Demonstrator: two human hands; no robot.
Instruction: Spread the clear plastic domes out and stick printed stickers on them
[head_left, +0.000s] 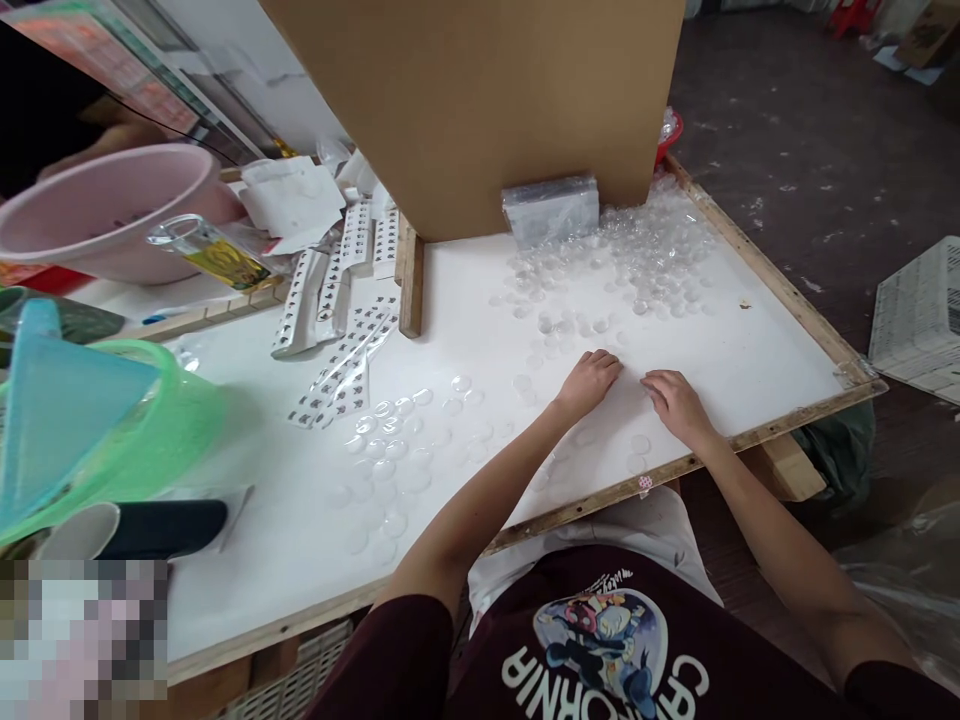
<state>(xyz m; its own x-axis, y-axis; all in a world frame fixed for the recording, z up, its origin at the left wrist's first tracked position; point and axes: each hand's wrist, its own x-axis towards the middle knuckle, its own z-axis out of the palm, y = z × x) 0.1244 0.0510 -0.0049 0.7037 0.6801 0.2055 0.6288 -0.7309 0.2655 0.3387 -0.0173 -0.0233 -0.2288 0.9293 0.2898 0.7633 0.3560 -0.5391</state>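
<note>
Our left hand and right hand curl low over one white table; we cannot tell whether either pinches anything. Two clear discs lie near the right one; dozens more spread leftward and heap beyond, beside one wrapped packet and one cardboard sheet.

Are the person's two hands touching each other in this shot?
No, a strip of white tabletop shows between the left hand and the right hand.
</note>
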